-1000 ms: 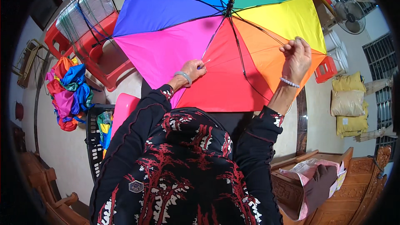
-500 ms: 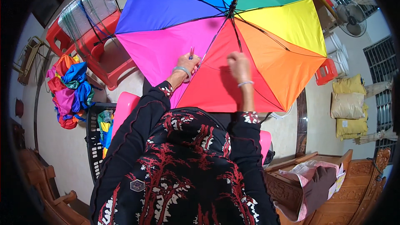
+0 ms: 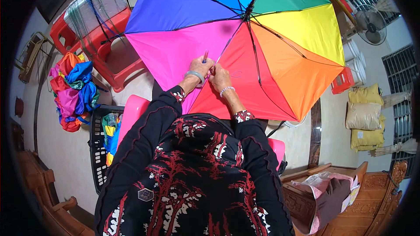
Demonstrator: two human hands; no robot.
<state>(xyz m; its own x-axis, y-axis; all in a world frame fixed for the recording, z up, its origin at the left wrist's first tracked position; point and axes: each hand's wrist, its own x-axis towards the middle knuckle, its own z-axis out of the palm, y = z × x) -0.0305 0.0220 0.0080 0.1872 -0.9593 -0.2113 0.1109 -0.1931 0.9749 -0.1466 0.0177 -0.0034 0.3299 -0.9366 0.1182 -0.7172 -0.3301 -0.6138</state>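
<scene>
Here, left hand (image 3: 200, 67): closed around a slim pointed tool (image 3: 205, 57), near the pink-red seam (image 3: 229, 42).
Right hand (image 3: 221, 79): bunched into a pinch just right of it; exact hold too small to tell.
Umbrella (image 3: 243, 59): spread open across the far middle, ribbed underside showing.
Canopy (image 3: 175, 52): probably light, soft and slippery; best pinched along the seam.
Ribs (image 3: 254, 48): thin, likely springy but easily bent, so unsuited to hard pressing.
Hub (image 3: 248, 12): farther out, likely the sturdiest hold for shifting everything.
</scene>
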